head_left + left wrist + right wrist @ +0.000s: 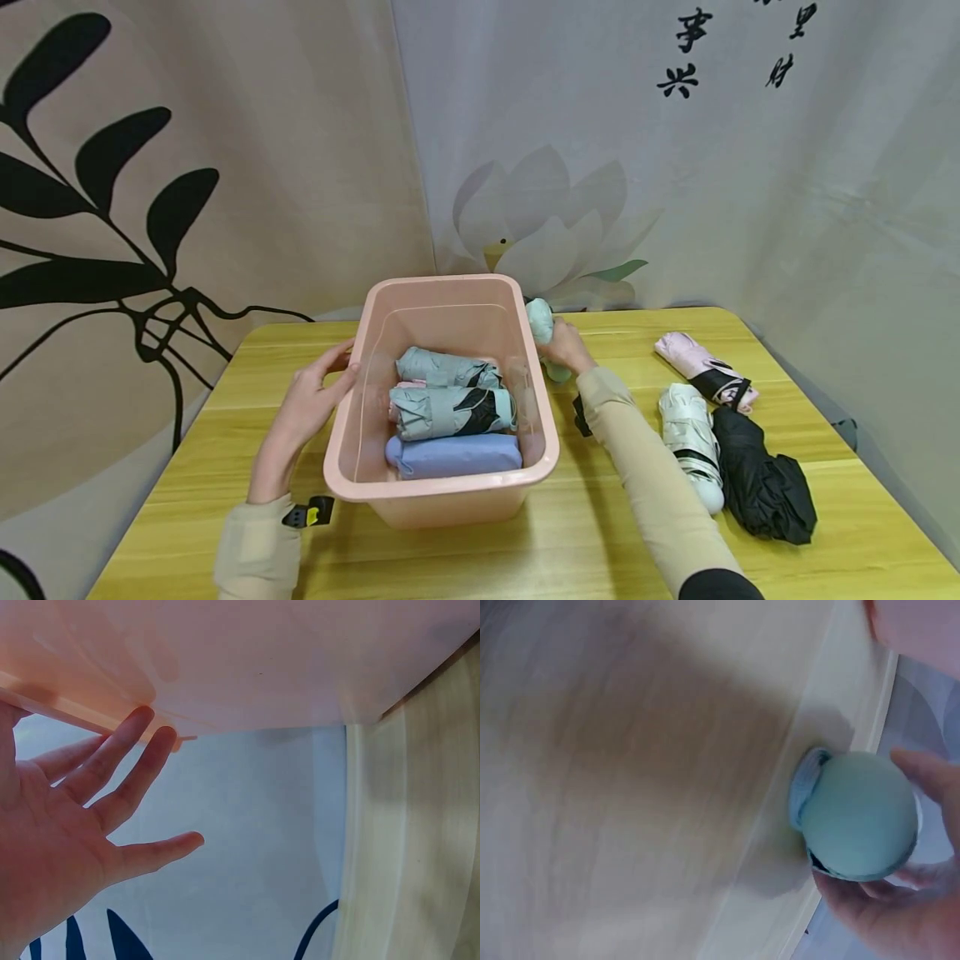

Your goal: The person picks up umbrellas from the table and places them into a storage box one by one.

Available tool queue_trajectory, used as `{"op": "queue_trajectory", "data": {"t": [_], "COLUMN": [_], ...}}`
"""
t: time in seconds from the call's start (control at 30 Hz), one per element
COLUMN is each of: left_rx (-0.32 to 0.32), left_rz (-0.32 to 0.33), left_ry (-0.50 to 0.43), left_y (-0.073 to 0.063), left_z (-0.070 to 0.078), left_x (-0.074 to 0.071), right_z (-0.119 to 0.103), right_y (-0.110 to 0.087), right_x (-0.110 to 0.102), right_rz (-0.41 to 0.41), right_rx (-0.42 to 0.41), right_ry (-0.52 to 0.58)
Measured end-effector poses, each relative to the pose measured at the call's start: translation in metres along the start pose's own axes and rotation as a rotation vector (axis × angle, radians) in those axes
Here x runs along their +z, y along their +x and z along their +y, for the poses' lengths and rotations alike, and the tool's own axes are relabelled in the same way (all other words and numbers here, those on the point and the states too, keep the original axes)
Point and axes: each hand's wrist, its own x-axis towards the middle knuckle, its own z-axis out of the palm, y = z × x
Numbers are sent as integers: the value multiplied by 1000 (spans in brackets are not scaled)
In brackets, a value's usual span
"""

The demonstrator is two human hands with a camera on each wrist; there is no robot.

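Note:
My right hand (567, 348) grips a folded mint-green umbrella (538, 319) just beyond the right wall of a pink plastic bin (442, 506). In the right wrist view, the rounded pale-green end of that umbrella (861, 814) faces the camera, with fingers and thumb around it. My left hand (309, 400) touches the bin's left rim; its fingers are straight and spread in the left wrist view. Inside the bin lie two grey-green folded umbrellas (442, 413) and a blue one (453, 455) nearest me. A bit of pink fabric shows between them, mostly hidden.
On the right side of the wooden table (450, 562) lie a pale pink folded umbrella (684, 357), a white one (686, 425) and a black bundled one (761, 483). A printed curtain (300, 167) hangs behind the table's back edge.

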Motion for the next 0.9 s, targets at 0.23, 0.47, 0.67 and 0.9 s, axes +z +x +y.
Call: {"op": "queue_trajectory", "data": {"t": [0.23,0.47,0.67,0.9], "left_rx": [-9,-43,-65,-59], "left_rz": [-13,-61,-89,-95], "left_ry": [24,51,79,103], "left_y": [0,0,0,-1], "left_z": [3,9,13,16], "left_x": [-2,-6,-7,-9], "right_z": [-1,0,3,8], "right_y": [-2,-3,-3,-3], "right_x": [1,2,3,2], "right_rz": [31,66,99,134], "right_rx": [-5,-5,-11,-23], "right_ry": [-3,25,42,33]}}
